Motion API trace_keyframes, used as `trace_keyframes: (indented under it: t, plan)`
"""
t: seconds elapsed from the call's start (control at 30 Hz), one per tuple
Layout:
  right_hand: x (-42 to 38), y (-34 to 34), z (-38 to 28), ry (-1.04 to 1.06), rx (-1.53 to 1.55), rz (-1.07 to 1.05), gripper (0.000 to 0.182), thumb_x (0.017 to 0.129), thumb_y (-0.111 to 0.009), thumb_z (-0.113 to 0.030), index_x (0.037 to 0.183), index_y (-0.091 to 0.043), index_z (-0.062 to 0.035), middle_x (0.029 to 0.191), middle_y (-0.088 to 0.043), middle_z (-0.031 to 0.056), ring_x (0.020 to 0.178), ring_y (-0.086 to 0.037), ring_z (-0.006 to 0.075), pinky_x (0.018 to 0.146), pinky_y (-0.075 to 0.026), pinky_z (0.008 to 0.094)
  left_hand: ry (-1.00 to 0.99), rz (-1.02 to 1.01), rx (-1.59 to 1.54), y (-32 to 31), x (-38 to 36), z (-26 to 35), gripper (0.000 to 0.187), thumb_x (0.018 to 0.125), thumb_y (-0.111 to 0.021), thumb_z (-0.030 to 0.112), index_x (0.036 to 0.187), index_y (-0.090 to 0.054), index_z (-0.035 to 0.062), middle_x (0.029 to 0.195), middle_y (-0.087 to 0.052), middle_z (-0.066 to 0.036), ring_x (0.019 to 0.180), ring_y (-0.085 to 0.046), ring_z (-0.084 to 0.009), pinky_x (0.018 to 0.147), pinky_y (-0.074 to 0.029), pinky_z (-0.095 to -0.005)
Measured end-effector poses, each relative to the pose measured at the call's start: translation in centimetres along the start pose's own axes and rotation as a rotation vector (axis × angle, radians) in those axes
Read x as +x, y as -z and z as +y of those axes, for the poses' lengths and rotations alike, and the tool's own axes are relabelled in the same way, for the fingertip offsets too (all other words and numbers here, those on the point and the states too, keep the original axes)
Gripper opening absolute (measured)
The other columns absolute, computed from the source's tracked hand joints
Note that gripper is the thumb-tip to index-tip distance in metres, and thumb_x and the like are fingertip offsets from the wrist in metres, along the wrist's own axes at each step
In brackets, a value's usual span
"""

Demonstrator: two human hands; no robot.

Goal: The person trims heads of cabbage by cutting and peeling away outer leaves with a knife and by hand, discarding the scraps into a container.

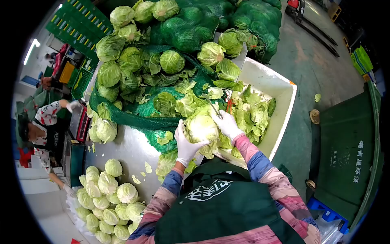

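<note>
A pale green cabbage point(202, 127) is in front of my body, above the metal table. My left hand point(186, 145), in a white glove, cups its left and lower side with the thumb spread across it. In my white-gloved right hand point(227, 124) is a knife point(212, 103), its thin blade pointing up and left beside the cabbage's upper right. The fingers around the handle are partly hidden. Loose outer leaves point(189, 104) lie just beyond the cabbage. To the right, a white foam box point(282, 103) contains many torn leaves point(252, 118).
Untrimmed cabbages point(131, 59) and green net bags point(185, 26) fill the far side. Trimmed cabbages point(107, 183) are piled at lower left. Another person point(44, 130) works at left by a red-edged machine point(83, 124). A green bin point(345, 158) and pallet jack point(313, 26) stand right.
</note>
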State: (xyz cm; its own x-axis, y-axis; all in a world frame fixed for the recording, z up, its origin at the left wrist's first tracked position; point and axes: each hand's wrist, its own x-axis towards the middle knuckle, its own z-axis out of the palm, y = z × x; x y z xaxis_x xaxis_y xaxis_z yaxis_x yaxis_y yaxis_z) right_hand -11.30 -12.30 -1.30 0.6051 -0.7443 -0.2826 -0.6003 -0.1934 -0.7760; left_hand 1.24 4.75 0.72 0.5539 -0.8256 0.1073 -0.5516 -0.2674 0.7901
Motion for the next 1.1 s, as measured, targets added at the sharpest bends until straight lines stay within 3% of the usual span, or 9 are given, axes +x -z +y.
trace_keyframes:
  t: [0.07, 0.2, 0.37, 0.5, 0.63, 0.8, 0.93, 1.03, 1.1]
  plan:
    - [-0.4, -0.6, 0.2, -0.024, -0.007, 0.026, 0.058, 0.09, -0.05, -0.052, 0.122, -0.054, -0.0037, 0.085, -0.067, 0.0221, 0.083, -0.065, 0.0389, 0.075, -0.05, 0.0468, 0.246, 0.003, -0.329, -1.0, -0.1, -0.4, 0.111, 0.059, -0.088, 0.035, 0.141, -0.026, -0.0058, 0.134, -0.037, -0.024, 0.124, -0.041, -0.0364, 0.104, -0.035, -0.0425]
    - [-2.3, 1.3, -1.6, 0.148, -0.423, 0.03, 0.064, 0.093, -0.043, -0.056, 0.137, -0.043, -0.0089, 0.071, -0.066, 0.0176, 0.067, -0.065, 0.0349, 0.061, -0.051, 0.0457, 0.106, -0.018, -0.069, -2.1, 1.3, 0.9, 0.107, 0.06, -0.088, 0.031, 0.14, -0.027, -0.0061, 0.131, -0.043, -0.024, 0.12, -0.046, -0.0339, 0.101, -0.04, -0.0385]
    - [-2.9, 3.9, -4.1, 0.476, -0.58, -0.008, 0.066, 0.095, -0.039, -0.054, 0.144, -0.034, -0.0104, 0.066, -0.065, 0.0142, 0.061, -0.064, 0.032, 0.055, -0.051, 0.042, 0.154, -0.098, -0.338, -2.7, 3.0, 2.4, 0.106, 0.059, -0.087, 0.032, 0.138, -0.028, -0.0068, 0.123, -0.052, -0.023, 0.111, -0.055, -0.0334, 0.094, -0.045, -0.039]
    - [-0.9, 4.7, -4.1, 0.347, -0.672, -0.206, 0.06, 0.096, -0.034, -0.054, 0.139, -0.041, -0.0123, 0.071, -0.066, 0.0147, 0.065, -0.065, 0.0331, 0.059, -0.052, 0.0444, 0.164, -0.084, -0.163, -3.2, 3.0, 1.9, 0.116, 0.058, -0.087, 0.035, 0.142, -0.021, -0.0087, 0.129, -0.046, -0.029, 0.117, -0.05, -0.0372, 0.1, -0.041, -0.0399]
    - [2.1, 5.5, -4.5, 0.201, -0.557, -0.127, 0.048, 0.094, -0.043, -0.051, 0.109, -0.059, -0.0088, 0.086, -0.068, 0.0173, 0.079, -0.067, 0.0352, 0.068, -0.053, 0.045, 0.179, -0.095, -0.132, -2.9, 2.1, 3.0, 0.121, 0.057, -0.088, 0.036, 0.145, -0.016, -0.0066, 0.136, -0.039, -0.031, 0.123, -0.045, -0.0387, 0.104, -0.038, -0.04]
    - [3.7, 2.7, 1.0, 0.021, -0.466, 0.002, 0.042, 0.087, -0.06, -0.044, 0.114, -0.059, -0.0124, 0.093, -0.068, 0.0166, 0.085, -0.067, 0.0345, 0.076, -0.053, 0.0437, -0.047, -0.105, -0.073, -1.4, 1.1, 2.6, 0.11, 0.06, -0.088, 0.028, 0.144, -0.026, -0.0038, 0.145, -0.032, -0.027, 0.131, -0.041, -0.0327, 0.108, -0.035, -0.0367]
    - [3.7, -0.7, 8.2, -0.27, -0.186, 0.004, 0.074, 0.08, -0.064, -0.053, 0.138, -0.046, -0.011, 0.106, -0.066, 0.0217, 0.092, -0.066, 0.0343, 0.084, -0.051, 0.0396, 0.005, -0.175, -0.165, 0.1, 1.5, -0.1, 0.094, 0.062, -0.086, 0.022, 0.14, -0.038, -0.0004, 0.143, -0.038, -0.024, 0.133, -0.041, -0.0301, 0.108, -0.034, -0.0358]
    - [0.2, 1.1, 1.3, -0.204, 0.053, 0.163, 0.086, 0.079, -0.06, -0.06, 0.143, -0.037, -0.0073, 0.107, -0.066, 0.0215, 0.094, -0.066, 0.0335, 0.085, -0.051, 0.0388, 0.047, -0.169, -0.31, 0.2, 1.6, -0.9, 0.091, 0.064, -0.084, 0.018, 0.14, -0.038, -0.0001, 0.138, -0.046, -0.021, 0.126, -0.048, -0.0255, 0.104, -0.039, -0.0342]
    - [-2.6, 3.3, -4.6, -0.192, -0.01, -0.007, 0.092, 0.077, -0.057, -0.066, 0.145, -0.033, -0.0088, 0.118, -0.062, 0.0207, 0.107, -0.062, 0.0324, 0.091, -0.048, 0.0373, 0.128, -0.167, -0.416, 0.3, 1.8, 0.2, 0.089, 0.066, -0.084, 0.018, 0.14, -0.038, -0.0005, 0.133, -0.051, -0.019, 0.118, -0.053, -0.0225, 0.1, -0.042, -0.0324]
